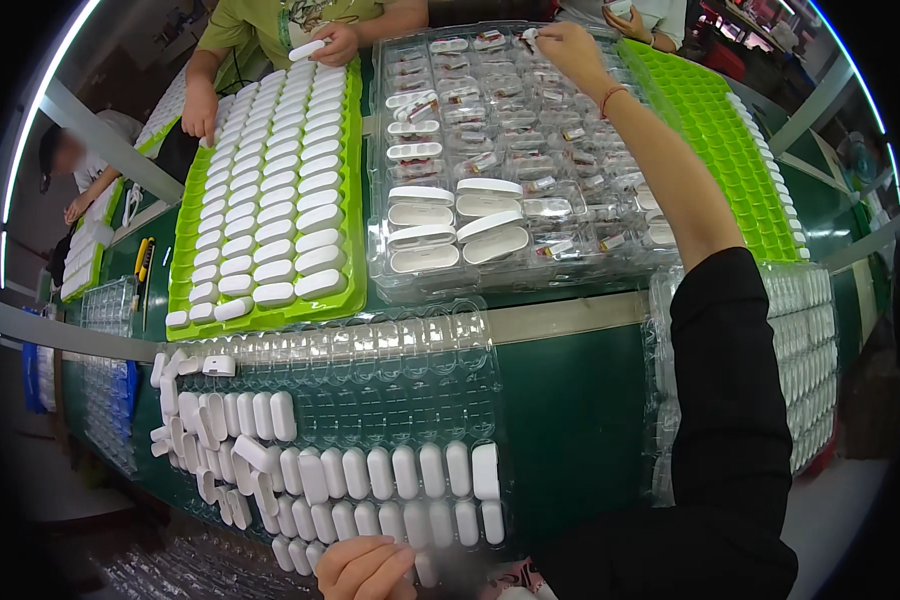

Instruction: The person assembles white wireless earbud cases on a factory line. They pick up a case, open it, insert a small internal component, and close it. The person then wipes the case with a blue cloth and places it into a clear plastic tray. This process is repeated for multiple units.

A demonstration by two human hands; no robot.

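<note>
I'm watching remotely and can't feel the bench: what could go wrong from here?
1. The right hand stretches far across the clear blister tray; the sleeve could brush the open white cases.
2. The loose white shells heaped by the bench edge could slide off.
3. The left hand is barely in view, so its grip is unclear.

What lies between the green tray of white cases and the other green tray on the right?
In the head view, a clear plastic tray lies between the green tray of white cases and the empty green tray; the right hand reaches over its far edge.
</note>
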